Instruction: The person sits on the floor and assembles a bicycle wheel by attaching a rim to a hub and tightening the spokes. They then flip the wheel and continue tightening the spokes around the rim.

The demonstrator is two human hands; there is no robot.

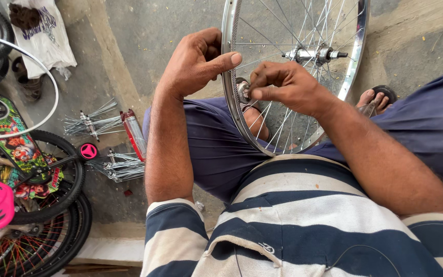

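Observation:
A shiny metal bicycle wheel rim (353, 60) with thin spokes and a central hub (311, 54) stands upright between my knees. My left hand (197, 62) grips the rim's left edge, thumb laid across it. My right hand (284, 86) reaches inside the wheel, its fingertips pinched on a small round metal tool (243, 92) at the rim's inner side. I wear dark blue trousers and a striped shirt.
On the concrete floor to the left lie bundles of hubs with loose spokes (92, 123), a red tube (134, 134), a bare rim (52, 77), and a child's bicycle (24, 169) with pink parts and black tyres. My sandalled foot (375, 98) shows behind the wheel.

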